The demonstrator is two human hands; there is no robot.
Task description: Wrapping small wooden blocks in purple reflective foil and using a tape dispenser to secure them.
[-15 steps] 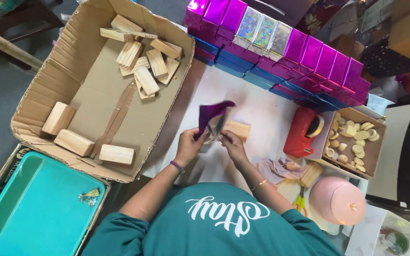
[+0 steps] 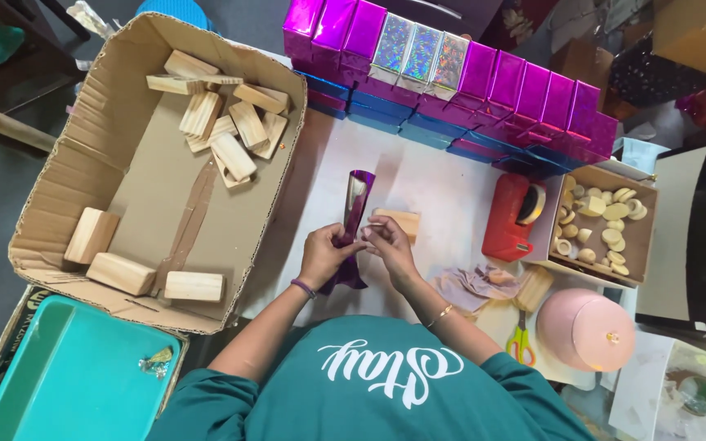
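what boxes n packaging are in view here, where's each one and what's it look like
Large open brown cardboard box: left of worktop, holds pale wooden blocks.
Row of shiny magenta and blue foil-wrapped boxes: along far edge, three silver holographic.
Small open cardboard box: right, holds pale round pieces.
Purple foil wrapping strip: centre, held by left hand and right hand.

Left hand (image 2: 324,255) and right hand (image 2: 389,243) close together at centre, fingers curled, pinching. Both forearms angled inward, elbows bent.
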